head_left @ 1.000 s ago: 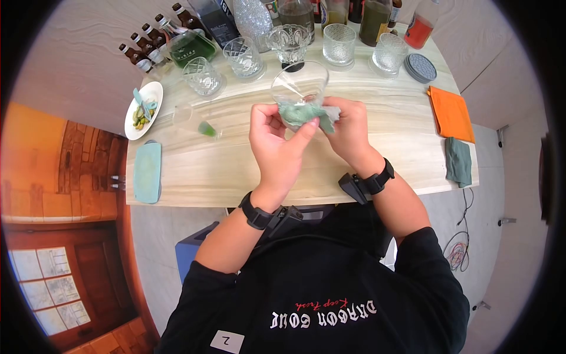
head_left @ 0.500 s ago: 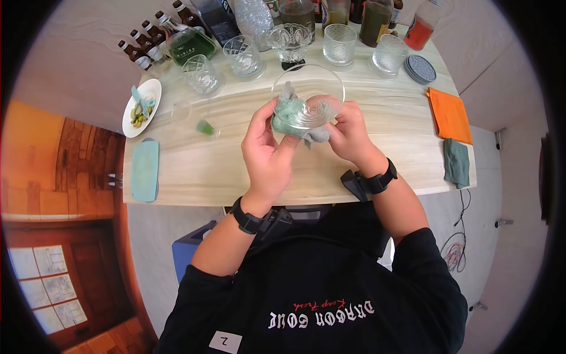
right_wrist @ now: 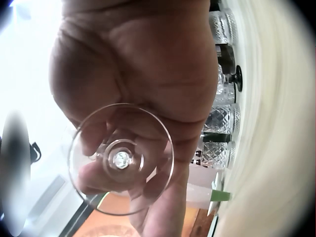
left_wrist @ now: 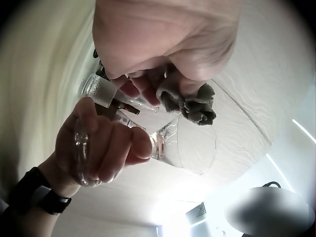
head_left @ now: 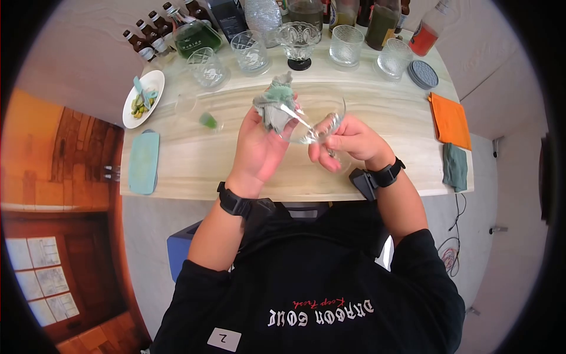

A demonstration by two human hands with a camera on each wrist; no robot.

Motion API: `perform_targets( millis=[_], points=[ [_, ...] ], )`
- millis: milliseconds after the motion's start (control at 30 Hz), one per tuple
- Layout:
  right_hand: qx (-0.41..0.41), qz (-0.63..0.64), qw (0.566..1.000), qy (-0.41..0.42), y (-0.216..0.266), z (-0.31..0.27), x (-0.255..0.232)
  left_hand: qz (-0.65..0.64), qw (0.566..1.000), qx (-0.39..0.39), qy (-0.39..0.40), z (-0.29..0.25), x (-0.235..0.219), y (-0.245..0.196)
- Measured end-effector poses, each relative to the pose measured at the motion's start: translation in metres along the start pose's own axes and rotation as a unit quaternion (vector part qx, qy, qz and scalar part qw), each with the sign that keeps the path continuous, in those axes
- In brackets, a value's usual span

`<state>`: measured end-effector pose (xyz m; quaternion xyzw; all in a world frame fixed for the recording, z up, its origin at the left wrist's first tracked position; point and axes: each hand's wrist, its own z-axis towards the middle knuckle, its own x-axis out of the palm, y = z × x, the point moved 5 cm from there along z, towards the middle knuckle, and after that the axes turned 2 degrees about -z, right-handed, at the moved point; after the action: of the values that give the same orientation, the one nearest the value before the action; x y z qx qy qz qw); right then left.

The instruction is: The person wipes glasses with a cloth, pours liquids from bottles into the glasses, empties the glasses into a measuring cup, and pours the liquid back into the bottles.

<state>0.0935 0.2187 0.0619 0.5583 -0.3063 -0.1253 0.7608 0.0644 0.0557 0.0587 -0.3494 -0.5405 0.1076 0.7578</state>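
Note:
In the head view my right hand (head_left: 354,141) grips the stem of a clear stemmed glass (head_left: 339,121), its bowl tilted toward the left. My left hand (head_left: 256,144) holds a bunched grey-green cloth (head_left: 276,103) just left of the bowl. The left wrist view shows the cloth (left_wrist: 190,103) pinched by my left hand (left_wrist: 163,39), close to the bowl (left_wrist: 192,143); whether they touch I cannot tell. Seen from the right wrist, the round glass foot (right_wrist: 121,212) faces the camera, with the fingers of my right hand (right_wrist: 138,74) curled around the stem.
Across the back stand cut glasses (head_left: 250,52), a black-footed glass bowl (head_left: 299,44) and several bottles (head_left: 197,38). At left are a white plate (head_left: 131,117), a pale blue board (head_left: 143,162) and a clear cup with green contents (head_left: 207,120). Coasters (head_left: 423,75) and folded cloths (head_left: 451,121) lie right.
The cloth and my left hand have moved left, off the near side of the bowl. My right hand has shifted slightly nearer my body, and the glass has tipped sideways.

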Motion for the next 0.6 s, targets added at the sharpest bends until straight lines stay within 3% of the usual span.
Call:
perform_targets(
  millis=[133,200,267,367,500,533,567,600],
  points=[
    [-0.018,0.030,0.999,-0.012,-0.004,-0.002,-0.001,0.017,0.999,-0.026,-0.044,-0.002,-0.012,-0.002],
    [-0.153,-0.025,0.986,0.054,0.012,0.005,0.007,0.036,0.996,-0.048,-0.065,-0.003,-0.020,-0.005],
    [-0.138,-0.052,0.988,0.038,0.015,0.007,0.012,0.192,0.955,-0.206,-0.091,-0.008,-0.034,0.001],
    [-0.135,-0.084,0.987,0.026,0.015,0.010,0.012,0.268,0.928,-0.234,-0.113,-0.006,-0.041,0.003],
    [-0.158,-0.116,0.981,0.007,0.013,0.015,0.004,0.371,0.899,-0.176,-0.155,-0.004,-0.048,0.003],
    [-0.158,-0.117,0.981,0.007,0.014,0.015,0.004,0.466,0.870,-0.078,-0.139,-0.003,-0.070,0.007],
    [-0.154,-0.124,0.980,-0.006,0.015,0.015,0.002,0.553,0.824,0.022,-0.120,0.000,-0.059,-0.003],
    [-0.151,-0.131,0.980,-0.021,0.016,0.015,0.000,0.554,0.824,0.022,-0.119,-0.004,-0.055,-0.005]
  ],
)
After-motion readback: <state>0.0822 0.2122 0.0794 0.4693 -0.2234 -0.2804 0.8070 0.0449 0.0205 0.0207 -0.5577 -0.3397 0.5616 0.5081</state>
